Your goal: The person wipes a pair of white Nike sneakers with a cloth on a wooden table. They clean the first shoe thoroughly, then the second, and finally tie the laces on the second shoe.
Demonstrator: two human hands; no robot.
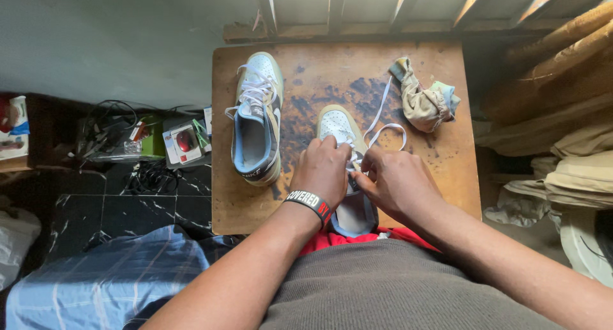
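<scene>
- Left hand (324,170) curled over the near shoe (345,170), fingers pinching the white lace (382,122) at the middle of the shoe.
- Black wristband (310,204) on the left wrist, just behind that hand.
- Right hand (397,182) closed too, fingertips pinching the same lace, right beside the left hand, almost touching it.
- Both hands right on top of the near shoe, equally close to it.
- Near shoe lying long-ways, toe pointing away from the body, heel toward the body, at the near edge of the wooden table (440,164).
- Loose lace running from the near shoe up and away, looping out past the right hand.
- Second shoe (257,119) on the left of the near shoe, a little apart, also toe away, lace already threaded in it, nothing seen inside.
- Crumpled cloth (424,100) beyond the near shoe and to its right, well apart, at the far right of the table.
- Inside of the near shoe mostly hidden by the hands; pale blue lining showing at the heel.
- Small boxes and tangled cables (147,141) on the dark floor, far left of the near shoe, past the second shoe.
- Blue checked cloth (108,279) low on the left, nearer the body than the near shoe.
</scene>
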